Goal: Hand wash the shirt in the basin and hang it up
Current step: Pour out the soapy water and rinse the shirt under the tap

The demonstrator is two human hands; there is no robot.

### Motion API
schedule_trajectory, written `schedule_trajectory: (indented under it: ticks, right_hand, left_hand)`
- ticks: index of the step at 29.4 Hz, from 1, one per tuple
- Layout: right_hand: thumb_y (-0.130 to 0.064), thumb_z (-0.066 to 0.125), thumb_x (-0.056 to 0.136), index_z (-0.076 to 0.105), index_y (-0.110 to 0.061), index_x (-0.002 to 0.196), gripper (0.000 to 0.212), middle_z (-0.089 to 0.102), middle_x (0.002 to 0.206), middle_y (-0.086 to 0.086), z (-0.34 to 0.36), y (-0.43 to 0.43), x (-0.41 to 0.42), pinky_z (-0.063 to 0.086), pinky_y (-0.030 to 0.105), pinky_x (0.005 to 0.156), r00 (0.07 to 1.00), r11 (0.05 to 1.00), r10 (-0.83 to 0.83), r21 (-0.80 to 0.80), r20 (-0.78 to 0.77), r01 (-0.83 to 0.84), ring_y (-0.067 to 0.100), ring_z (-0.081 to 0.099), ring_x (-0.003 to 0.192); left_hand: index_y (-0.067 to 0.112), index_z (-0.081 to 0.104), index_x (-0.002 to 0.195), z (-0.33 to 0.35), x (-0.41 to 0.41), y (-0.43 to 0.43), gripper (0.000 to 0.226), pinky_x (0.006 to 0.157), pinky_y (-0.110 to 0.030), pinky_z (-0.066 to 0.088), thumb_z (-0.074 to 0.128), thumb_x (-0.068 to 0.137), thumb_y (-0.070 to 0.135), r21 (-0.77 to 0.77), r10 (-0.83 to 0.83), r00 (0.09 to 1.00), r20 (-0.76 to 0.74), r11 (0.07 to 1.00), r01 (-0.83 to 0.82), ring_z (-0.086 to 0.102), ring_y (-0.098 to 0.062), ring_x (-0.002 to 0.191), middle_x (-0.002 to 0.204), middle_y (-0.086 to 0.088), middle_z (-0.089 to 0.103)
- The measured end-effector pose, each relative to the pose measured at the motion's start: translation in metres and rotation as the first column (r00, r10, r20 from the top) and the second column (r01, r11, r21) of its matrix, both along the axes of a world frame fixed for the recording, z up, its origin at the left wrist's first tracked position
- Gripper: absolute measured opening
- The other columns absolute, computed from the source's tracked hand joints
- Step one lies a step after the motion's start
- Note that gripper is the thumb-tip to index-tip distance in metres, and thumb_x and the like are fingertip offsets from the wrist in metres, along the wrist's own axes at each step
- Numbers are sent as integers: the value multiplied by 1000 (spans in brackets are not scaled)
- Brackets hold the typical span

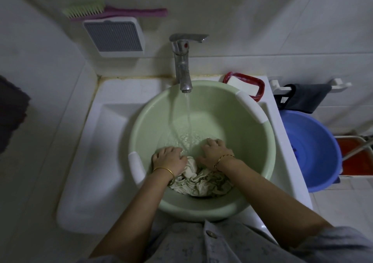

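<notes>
A pale green basin (252, 147) sits in the white sink (96, 141) under a chrome tap (182, 64) that runs water into it. A crumpled, wet, light-coloured shirt (201, 184) lies bunched at the near side of the basin. My left hand (168, 159) is on the shirt's left part with curled fingers, gripping the cloth. My right hand (214, 151) lies palm down on the shirt's right part, its fingers bent over the fabric in the shallow water. Both wrists carry bracelets.
A red soap dish with a white soap bar (245, 85) stands at the sink's back right. A blue tub (310, 151) sits on the floor to the right, below a dark cloth (306, 97) on a rack. A brush (113, 12) and grey vent hang on the wall.
</notes>
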State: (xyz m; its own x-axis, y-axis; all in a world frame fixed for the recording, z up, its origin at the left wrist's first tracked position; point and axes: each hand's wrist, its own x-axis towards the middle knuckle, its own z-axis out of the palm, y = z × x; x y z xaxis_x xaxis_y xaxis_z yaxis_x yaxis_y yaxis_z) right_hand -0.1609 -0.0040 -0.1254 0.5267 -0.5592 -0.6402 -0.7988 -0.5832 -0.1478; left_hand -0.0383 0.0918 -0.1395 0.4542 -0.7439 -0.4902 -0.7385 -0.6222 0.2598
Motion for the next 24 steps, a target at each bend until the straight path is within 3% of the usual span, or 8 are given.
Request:
schedule_trajectory:
  ticks: [24]
  right_hand:
    - [-53, 36, 94, 31, -17, 145, 62, 15, 155, 2, -5, -1, 0, 30, 52, 106, 1000, 1000, -2, -2, 6, 2, 31, 11, 141]
  left_hand:
    - [30, 45, 135, 1, 0, 0, 43, 111, -36, 20, 39, 93, 40, 8, 2, 1000, -9, 1000, -2, 30, -23, 135, 146, 0, 39]
